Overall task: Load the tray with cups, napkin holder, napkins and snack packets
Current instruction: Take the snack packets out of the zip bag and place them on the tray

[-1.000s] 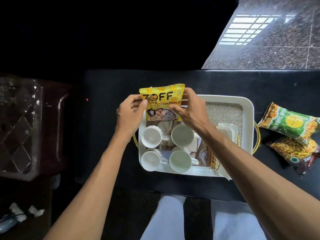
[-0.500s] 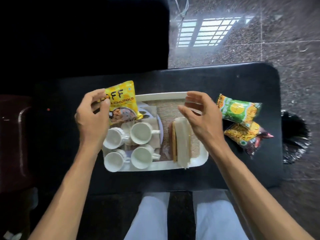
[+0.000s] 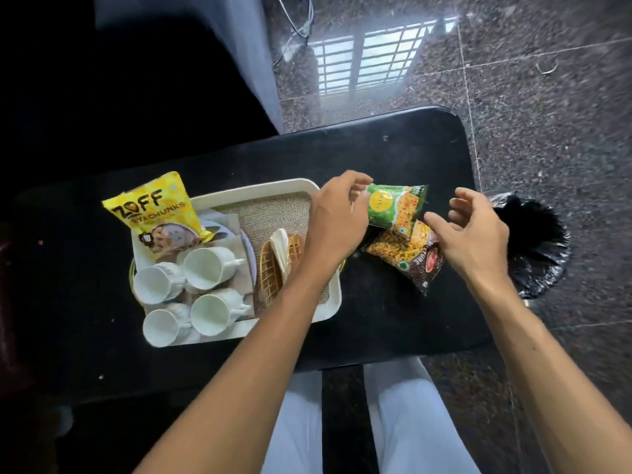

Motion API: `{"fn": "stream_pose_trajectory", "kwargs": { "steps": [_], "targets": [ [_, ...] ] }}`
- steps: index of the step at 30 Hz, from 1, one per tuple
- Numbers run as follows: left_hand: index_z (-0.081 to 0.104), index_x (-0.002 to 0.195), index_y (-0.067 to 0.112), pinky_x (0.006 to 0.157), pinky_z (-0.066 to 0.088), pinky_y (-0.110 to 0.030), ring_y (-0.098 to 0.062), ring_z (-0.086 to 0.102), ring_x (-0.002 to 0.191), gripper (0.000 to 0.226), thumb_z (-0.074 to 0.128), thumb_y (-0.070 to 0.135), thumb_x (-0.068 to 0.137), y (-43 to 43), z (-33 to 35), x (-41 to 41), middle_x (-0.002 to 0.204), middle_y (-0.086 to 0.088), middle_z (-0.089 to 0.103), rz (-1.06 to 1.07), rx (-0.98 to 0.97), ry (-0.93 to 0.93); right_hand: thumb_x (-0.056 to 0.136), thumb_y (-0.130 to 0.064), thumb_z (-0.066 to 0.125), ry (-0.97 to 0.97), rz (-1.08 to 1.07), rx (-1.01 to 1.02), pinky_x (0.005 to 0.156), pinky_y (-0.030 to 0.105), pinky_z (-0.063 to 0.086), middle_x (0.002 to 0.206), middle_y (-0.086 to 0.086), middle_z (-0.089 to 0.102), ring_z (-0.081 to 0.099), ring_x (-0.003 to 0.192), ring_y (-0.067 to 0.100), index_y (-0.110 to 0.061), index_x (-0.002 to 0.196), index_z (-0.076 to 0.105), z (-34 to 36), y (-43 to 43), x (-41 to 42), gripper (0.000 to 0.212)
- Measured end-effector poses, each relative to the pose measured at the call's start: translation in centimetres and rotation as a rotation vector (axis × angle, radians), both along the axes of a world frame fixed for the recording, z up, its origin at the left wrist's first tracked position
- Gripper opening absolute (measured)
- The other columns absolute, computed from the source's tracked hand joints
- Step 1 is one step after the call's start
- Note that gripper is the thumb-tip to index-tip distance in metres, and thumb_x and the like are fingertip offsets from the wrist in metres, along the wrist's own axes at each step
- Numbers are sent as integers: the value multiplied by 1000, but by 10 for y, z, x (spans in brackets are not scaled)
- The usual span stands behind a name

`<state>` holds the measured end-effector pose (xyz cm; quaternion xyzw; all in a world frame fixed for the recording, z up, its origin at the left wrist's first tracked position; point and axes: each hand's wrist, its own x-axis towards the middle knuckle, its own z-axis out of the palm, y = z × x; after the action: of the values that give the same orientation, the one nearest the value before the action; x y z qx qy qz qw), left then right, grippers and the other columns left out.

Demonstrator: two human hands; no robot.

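Four cups, yellow packet fill tray; right hand grip released, left hand unclear.

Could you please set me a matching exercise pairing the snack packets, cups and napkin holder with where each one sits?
Things:
1. yellow Zoff snack packet
2. green plastic snack packet
3. four white ceramic cups
4. woven wicker napkin holder

Places:
A. on the black table, right of the white tray
B. middle of the tray, white napkins in it
C. propped at the tray's far left corner
D. tray's near left part

Pairs: 1-C, 2-A, 3-D, 4-B.
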<state>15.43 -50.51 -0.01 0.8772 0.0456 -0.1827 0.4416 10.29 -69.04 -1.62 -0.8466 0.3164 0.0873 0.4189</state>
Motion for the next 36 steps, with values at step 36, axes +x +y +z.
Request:
{"fn": "stream_pose_trajectory", "kwargs": {
  "steps": [36],
  "targets": [
    [56, 143, 23, 108, 38, -8, 1, 52, 130, 65, 82, 31, 84, 76, 32, 19, 142, 6, 60, -210, 79, -145, 69, -15, 90, -122, 566, 336, 85, 22, 59, 99, -3, 73, 72, 90, 7, -20, 139, 52, 58, 50, 91, 81]
  ]
}}
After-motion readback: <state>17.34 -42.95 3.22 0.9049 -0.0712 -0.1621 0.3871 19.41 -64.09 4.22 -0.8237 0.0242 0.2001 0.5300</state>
